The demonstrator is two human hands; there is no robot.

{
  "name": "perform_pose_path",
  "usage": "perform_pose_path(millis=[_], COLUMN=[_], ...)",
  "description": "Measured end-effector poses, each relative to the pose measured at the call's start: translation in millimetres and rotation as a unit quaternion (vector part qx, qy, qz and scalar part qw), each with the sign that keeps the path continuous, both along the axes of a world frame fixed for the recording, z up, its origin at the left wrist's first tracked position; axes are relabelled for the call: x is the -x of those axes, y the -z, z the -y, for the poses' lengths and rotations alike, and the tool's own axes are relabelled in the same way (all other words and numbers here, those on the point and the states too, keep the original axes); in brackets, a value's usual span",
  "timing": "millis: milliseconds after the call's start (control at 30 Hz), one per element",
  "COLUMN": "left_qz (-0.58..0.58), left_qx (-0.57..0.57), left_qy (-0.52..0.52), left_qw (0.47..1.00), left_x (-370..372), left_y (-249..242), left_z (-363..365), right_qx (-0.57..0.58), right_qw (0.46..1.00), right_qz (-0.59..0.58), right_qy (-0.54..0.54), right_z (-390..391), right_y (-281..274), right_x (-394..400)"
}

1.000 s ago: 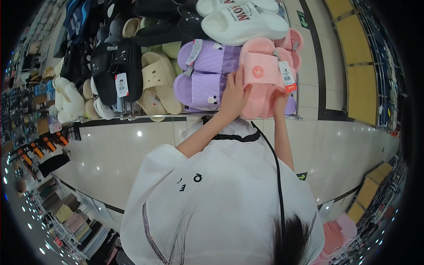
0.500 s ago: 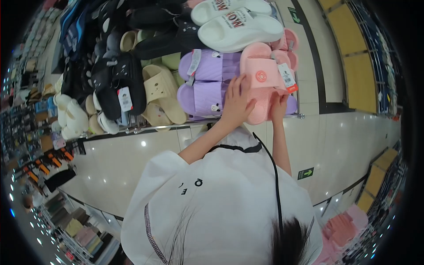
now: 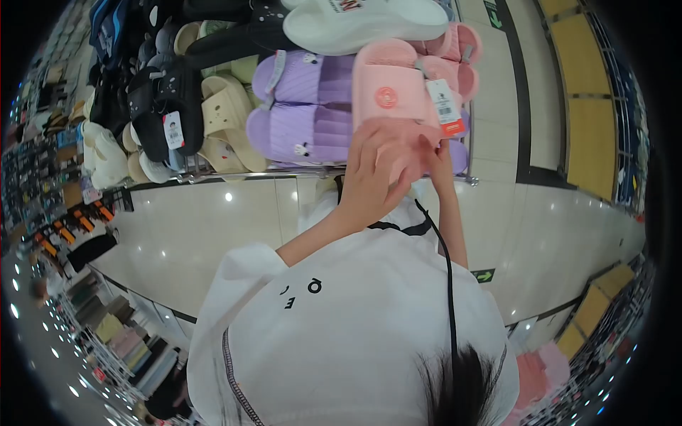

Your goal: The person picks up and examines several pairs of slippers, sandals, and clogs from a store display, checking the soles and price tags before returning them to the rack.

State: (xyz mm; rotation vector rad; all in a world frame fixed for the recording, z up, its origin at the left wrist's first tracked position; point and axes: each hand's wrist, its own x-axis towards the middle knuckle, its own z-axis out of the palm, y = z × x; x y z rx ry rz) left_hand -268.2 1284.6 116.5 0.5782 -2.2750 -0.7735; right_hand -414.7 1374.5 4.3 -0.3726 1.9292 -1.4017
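Note:
A pink slipper point(image 3: 391, 78) with a round emblem on its strap lies at the right end of the display. My left hand point(image 3: 373, 170) is wrapped over its near end from the left, fingers bent and thumb against it. My right hand point(image 3: 439, 169) grips the near right side, its fingers partly hidden by the slipper. A white and red price tag point(image 3: 444, 106) hangs beside the strap. Purple slippers point(image 3: 288, 133) lie just left of the pink one, and a large white slipper point(image 3: 366, 28) is behind it.
Beige slippers point(image 3: 229, 117) and black slippers point(image 3: 153, 106) are farther left. A metal rail point(image 3: 266, 174) runs along the display's near edge. More pink slippers point(image 3: 462, 60) sit at the back right. Tiled floor point(image 3: 206, 234) and yellow shelving point(image 3: 593, 135) lie beyond.
The display has shifted left and up in view. My left hand has moved from the slipper's left side onto its near end, with the fingers now over it. My right hand still holds the right side.

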Motion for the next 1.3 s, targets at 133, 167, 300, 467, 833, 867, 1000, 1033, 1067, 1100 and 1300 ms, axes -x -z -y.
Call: perform_pose_path(millis=[133, 167, 300, 467, 833, 867, 1000, 1033, 1067, 1100, 1300], left_qz=[-0.003, -0.007, 0.038, 0.070, 0.009, 0.007, -0.045, -0.070, -0.072, -0.041, -0.023], left_qx=[0.009, 0.011, -0.015, 0.016, -0.054, -0.053, -0.064, -0.075, -0.075, -0.036, -0.013], left_qy=[-0.035, -0.045, -0.161, -0.260, -0.442, -0.449, -0.487, -0.506, -0.513, -0.539, -0.607], left_qw=[0.999, 0.999, 0.986, 0.963, 0.895, 0.892, 0.870, 0.856, 0.852, 0.841, 0.794], left_x=[44.1, 59.7, 99.9, 125.0, 155.1, 160.4, 181.6, 185.8, 188.9, 192.5, 204.1], left_y=[13.1, 18.8, 43.7, 39.3, 53.1, 53.0, 61.2, 62.6, 64.1, 64.3, 60.4], left_z=[-44.1, -55.3, -76.7, -86.2, -66.7, -65.7, -55.0, -50.0, -46.7, -46.1, -39.9], right_qx=[0.043, 0.063, 0.048, 0.000, 0.055, 0.056, 0.092, 0.094, 0.084, 0.069, 0.105], right_qw=[0.991, 0.984, 0.968, 0.974, 0.964, 0.959, 0.950, 0.948, 0.946, 0.945, 0.926], right_qz=[-0.051, -0.089, -0.093, -0.039, 0.059, 0.055, 0.075, 0.073, 0.072, 0.071, 0.031], right_qy=[-0.119, -0.142, -0.227, -0.225, -0.253, -0.273, -0.289, -0.296, -0.303, -0.313, -0.362], right_z=[-20.1, -26.9, -80.9, -136.0, -117.4, -111.3, -80.8, -68.8, -59.1, -50.6, 44.9], right_y=[7.8, -4.1, -33.7, -38.9, -18.6, -21.4, -24.6, -21.8, -17.7, -17.1, -30.2], right_x=[33.3, 42.9, 99.5, 168.0, 228.0, 235.4, 259.5, 266.7, 273.3, 280.0, 310.4])
